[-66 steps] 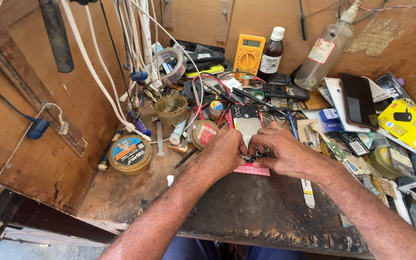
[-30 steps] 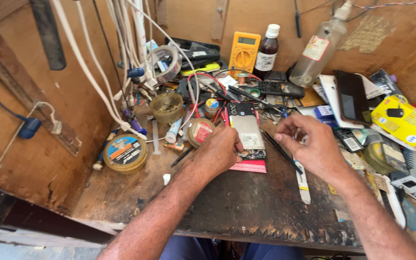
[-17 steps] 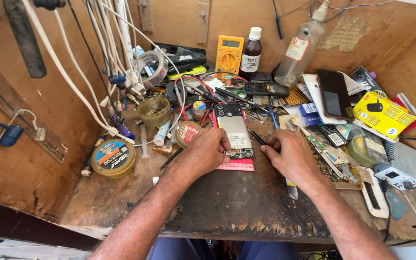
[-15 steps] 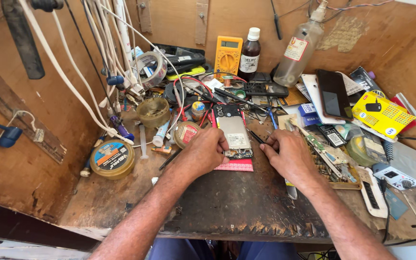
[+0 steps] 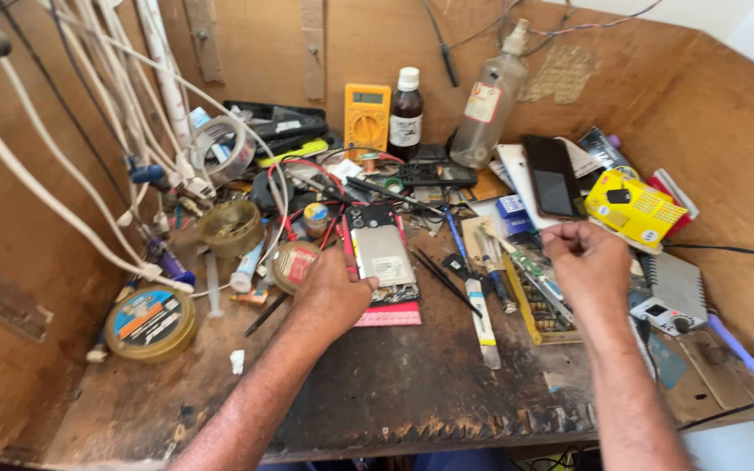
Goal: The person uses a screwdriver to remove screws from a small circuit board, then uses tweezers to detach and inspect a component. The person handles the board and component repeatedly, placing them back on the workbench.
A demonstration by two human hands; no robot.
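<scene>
Phone (image 5: pixel 383 258) with its back off lies on the bench (image 5: pixel 412 392), left hand (image 5: pixel 332 292) fingers touching its left edge. Right hand (image 5: pixel 588 262) hovers to the right, fingers curled together, empty.

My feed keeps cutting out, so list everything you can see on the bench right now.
opened phone: 1, grey plate, bench centre, on pink mat
pink mat: 1, under phone
multimeter: 1, yellow, back wall
dark bottle: 1, brown, white cap, beside multimeter
clear bottle: 1, leaning at back
black phone: 1, right rear
yellow box: 1, right
round tin: 1, gold rim, left
white cables: several, hanging left
left hand: on the phone's left edge
right hand: raised, right, fingers curled
</scene>
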